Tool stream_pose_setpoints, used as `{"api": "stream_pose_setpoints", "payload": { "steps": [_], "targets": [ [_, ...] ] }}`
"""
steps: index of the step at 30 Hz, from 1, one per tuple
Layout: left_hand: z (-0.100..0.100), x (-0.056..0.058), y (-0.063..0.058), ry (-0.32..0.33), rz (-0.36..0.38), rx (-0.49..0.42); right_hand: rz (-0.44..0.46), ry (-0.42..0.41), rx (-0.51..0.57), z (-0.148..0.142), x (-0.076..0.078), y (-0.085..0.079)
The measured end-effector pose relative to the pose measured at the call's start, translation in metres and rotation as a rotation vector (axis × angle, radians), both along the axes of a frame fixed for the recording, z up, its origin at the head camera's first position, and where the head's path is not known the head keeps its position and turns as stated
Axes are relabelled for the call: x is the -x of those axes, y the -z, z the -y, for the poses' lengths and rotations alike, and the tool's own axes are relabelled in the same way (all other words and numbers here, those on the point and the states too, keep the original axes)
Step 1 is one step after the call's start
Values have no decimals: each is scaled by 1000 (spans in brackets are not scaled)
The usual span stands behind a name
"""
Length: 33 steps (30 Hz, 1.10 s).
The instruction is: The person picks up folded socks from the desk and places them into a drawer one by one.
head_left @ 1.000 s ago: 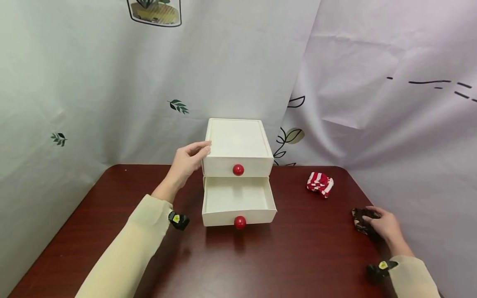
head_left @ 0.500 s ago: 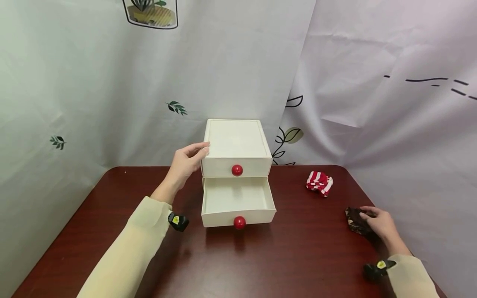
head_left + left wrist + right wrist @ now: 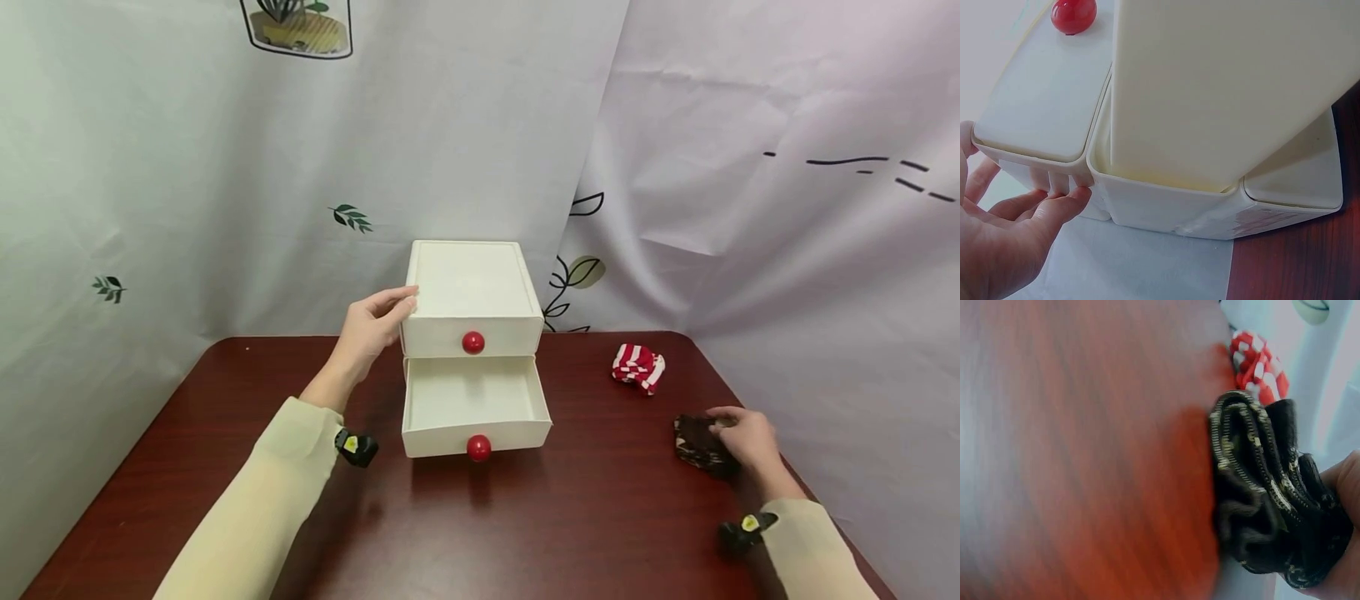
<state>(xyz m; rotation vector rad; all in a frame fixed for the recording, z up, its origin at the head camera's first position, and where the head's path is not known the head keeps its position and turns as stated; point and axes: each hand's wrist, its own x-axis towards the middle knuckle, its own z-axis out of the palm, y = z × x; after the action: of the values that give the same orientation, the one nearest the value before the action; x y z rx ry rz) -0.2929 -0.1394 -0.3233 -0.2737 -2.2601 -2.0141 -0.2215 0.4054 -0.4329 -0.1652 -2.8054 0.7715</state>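
Observation:
A white drawer cabinet [image 3: 471,279] stands at the table's back; its lower drawer [image 3: 472,437] is pulled out, with nothing visible inside. My left hand [image 3: 369,327] rests at the cabinet's upper left edge. In the left wrist view, its thumb [image 3: 1063,206] presses the cabinet's side. At the table's right side, my right hand [image 3: 747,437] holds a folded dark cloth [image 3: 1266,494] with light-patterned edges, pinched at one end. Whether the cloth touches the tabletop I cannot tell. A crumpled red-and-white cloth [image 3: 637,367] lies farther back.
Red round knobs mark the upper drawer front [image 3: 435,337] and the lower one. The dark red wooden table [image 3: 585,517] has rounded back corners. A pale printed curtain [image 3: 465,125] hangs behind and beside it.
My right hand has moved left with the dark cloth in its grip. The left hand stays on the cabinet. The whole head view has shifted slightly.

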Motion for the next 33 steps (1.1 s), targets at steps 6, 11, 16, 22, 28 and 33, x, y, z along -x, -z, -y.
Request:
{"api": "stream_pose_setpoints", "payload": {
  "steps": [6,11,16,22,28,33],
  "targets": [
    [1,2,2,4,8,-1,-32,-24,99,23,5,-13],
    [2,3,3,2,4,-1,-66,-45,185,49,14,-38],
    [2,3,3,1,-1,1,-113,-78,278,82,13,-70],
    [1,4,4,0,-10,-10,-212,-143,350,124,3,-107],
    [2,5,4,-3,-25,-1,-211,-275,713,169,-1,-135],
    [2,3,3,2,-17,0,-178,-348,888,205,1,-146]
  ]
}}
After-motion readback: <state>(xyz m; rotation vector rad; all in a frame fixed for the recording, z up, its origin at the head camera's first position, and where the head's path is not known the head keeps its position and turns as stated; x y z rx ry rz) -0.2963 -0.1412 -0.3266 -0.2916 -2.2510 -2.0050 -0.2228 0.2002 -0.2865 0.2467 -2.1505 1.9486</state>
